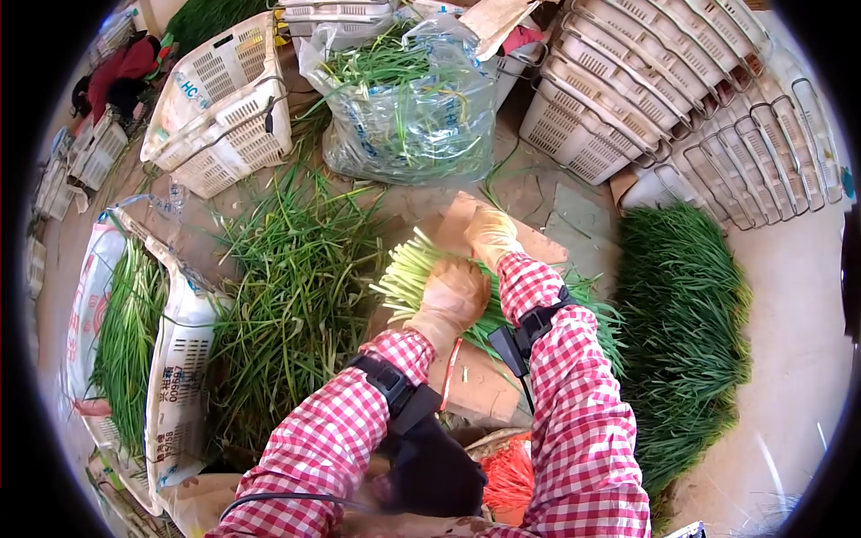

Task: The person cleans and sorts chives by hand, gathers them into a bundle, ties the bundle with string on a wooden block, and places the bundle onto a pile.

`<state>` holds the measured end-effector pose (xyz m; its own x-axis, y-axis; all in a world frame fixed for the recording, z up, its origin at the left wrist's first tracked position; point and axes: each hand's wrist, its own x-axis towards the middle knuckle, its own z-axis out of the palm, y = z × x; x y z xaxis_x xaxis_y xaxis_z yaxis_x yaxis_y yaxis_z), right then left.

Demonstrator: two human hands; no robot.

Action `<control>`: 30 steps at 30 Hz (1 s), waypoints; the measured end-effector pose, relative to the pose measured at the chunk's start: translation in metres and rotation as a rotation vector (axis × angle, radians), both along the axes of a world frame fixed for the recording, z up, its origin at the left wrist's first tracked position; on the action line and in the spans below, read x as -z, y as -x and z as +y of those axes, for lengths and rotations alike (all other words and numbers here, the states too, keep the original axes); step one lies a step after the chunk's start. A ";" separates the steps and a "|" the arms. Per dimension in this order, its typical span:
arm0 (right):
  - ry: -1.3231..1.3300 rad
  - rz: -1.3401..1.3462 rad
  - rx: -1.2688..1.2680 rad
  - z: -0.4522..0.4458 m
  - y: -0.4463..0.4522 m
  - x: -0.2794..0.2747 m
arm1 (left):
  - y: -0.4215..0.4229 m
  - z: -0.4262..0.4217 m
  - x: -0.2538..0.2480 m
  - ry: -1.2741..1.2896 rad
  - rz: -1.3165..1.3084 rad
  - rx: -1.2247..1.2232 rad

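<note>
A bundle of green chives [404, 273] lies across a piece of cardboard [480, 390], pale stem ends toward the left and leaves toward the right. My left hand [455, 294], in a pale glove, is wrapped over the bundle near its stem end. Gloved too, my right hand [493, 238] is closed at the bundle's far side; its fingertips are partly hidden, and what they grip does not show. From the near side of the bundle a thin red tie [450, 377] runs down over the cardboard.
Loose chive leaves [296, 305] cover the floor at left, beside a crate of chives [175, 386]. A dense chive pile [677, 332] stands at right. Behind are a plastic bag [408, 134], a crate [220, 112] and stacked crates [628, 81]. Red strips [508, 475] lie near my body.
</note>
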<state>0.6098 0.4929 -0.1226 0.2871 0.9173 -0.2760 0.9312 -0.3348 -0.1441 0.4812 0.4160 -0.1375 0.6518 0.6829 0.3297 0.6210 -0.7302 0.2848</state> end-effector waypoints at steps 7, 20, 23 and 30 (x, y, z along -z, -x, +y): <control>-0.197 0.432 0.158 -0.033 0.025 -0.016 | 0.000 -0.008 0.005 -0.035 0.117 -0.091; -0.489 1.582 0.571 -0.058 0.020 0.012 | 0.109 -0.017 -0.009 0.064 -0.309 0.522; -0.462 1.578 0.570 -0.055 0.018 0.013 | 0.116 -0.034 0.013 0.281 -0.009 0.727; -0.435 1.577 0.546 -0.055 0.010 0.015 | 0.100 -0.041 0.034 0.244 0.160 1.014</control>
